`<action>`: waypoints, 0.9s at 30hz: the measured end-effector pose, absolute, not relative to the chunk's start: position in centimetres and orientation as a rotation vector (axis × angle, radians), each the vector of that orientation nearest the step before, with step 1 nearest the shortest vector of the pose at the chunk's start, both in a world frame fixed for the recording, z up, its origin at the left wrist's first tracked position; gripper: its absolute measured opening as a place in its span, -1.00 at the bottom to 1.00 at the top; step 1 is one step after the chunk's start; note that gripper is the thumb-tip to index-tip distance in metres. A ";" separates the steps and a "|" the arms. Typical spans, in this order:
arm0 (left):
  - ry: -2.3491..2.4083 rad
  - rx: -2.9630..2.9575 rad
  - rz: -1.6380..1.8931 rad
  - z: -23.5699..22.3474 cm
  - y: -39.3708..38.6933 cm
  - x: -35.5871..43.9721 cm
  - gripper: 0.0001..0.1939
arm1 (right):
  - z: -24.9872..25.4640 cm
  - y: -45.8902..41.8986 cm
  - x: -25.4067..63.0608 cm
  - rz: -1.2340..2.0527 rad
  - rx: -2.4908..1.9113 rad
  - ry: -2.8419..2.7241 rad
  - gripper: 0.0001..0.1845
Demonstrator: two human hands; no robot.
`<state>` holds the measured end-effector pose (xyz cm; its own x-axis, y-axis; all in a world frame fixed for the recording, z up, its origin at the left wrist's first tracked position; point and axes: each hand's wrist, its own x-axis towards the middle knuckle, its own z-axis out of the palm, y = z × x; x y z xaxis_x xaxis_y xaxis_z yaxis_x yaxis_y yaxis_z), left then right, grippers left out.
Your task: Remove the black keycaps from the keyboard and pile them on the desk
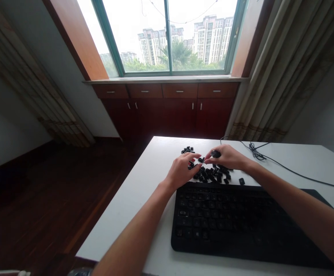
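Over the loose black keycaps (213, 174), my left hand (182, 168) is open, with thumb and index finger apart. A small black keycap piece (200, 159) lies between its fingertips and those of my right hand. My right hand (227, 156) is closed around a small black-handled tool (215, 153); its working end is hard to make out by the fingertips. Just in front of the keycaps lies a black keyboard (213, 245), with my right forearm across its right part. Keys in its left part show, though several spots look bare or too dark to read.
A further small heap of black pieces (187, 150) sits beyond my left hand. One keycap (241, 181) lies apart at the right. A black cable (293, 170) with a coil crosses the white table (126, 203). Cabinets (167, 115) stand beneath the window.
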<state>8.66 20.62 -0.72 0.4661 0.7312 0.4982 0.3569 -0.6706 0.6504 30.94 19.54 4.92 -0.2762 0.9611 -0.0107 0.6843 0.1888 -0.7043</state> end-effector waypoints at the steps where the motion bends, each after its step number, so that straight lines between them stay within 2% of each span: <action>1: 0.893 2.239 1.087 -0.7 20.6 8.7 -0.67 | 5.1 19.3 30.8 0.888 -1.525 -2.011 -0.53; 6: 0.821 2.131 1.128 -0.2 20.2 8.9 -0.76 | 5.9 18.4 30.0 1.057 -1.439 -1.933 -0.42; 9: 0.781 2.049 1.167 0.2 19.7 9.1 -0.80 | 6.2 17.7 29.9 1.097 -1.404 -1.897 -0.43; 12: 0.757 1.959 1.184 0.5 18.9 9.6 -0.75 | 6.5 16.1 30.4 1.055 -1.393 -1.833 -0.47; 16: 0.717 1.741 1.136 1.3 17.7 10.3 -0.66 | 6.1 12.8 32.0 0.855 -1.448 -1.803 -0.56; 23: 0.553 1.077 0.830 2.4 15.7 11.5 -0.64 | 2.7 8.6 34.3 0.196 -1.291 -1.936 -0.73; 27: 0.511 0.785 0.771 2.5 15.3 11.8 -0.65 | 2.0 7.7 34.3 0.077 -1.219 -1.931 -0.72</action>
